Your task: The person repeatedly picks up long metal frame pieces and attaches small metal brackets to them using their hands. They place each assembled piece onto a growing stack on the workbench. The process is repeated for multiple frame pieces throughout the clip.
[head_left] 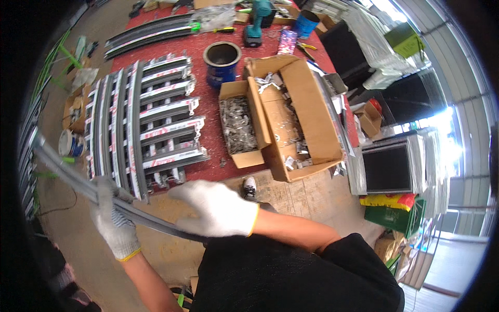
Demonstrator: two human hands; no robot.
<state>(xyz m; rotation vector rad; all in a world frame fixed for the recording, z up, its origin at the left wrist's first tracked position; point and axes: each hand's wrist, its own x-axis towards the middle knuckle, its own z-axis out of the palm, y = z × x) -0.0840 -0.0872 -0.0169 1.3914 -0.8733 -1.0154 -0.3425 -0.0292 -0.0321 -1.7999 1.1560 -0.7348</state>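
- Gloves first: my left hand (115, 221) in a white knit glove is wrapped around a long grey metal strip (67, 174), fingers closed about it near its middle.
- My right hand (217, 207), also gloved, lies over the same strip further along, palm down and fingers curled on it; I read that as a closed hold, though the underside is hidden.
- The strip runs on a slant from the lower middle up toward the left rim, held in the air below the near edge of the red table (210, 101), not resting on it.
- I judge the step in hand to be carrying or turning this strip between both hands. The next move, as I see it, calls for keeping both holds firm and swinging the long far end with care, since it reaches well out to the left.
- Just beyond my hands lies a stack of grey rails (143, 117) in rows on the table's left part, its near corner close to the strip.
- To the right of that sit two open cardboard boxes (283, 117) of small metal clips, with a dark blue can (222, 62) behind them.
- Farthest back, a teal power drill (256, 21) stands among loose tools.
- Open room is mainly the bare floor on the left and under my forearms; the table edge and rail stack crowd the front.
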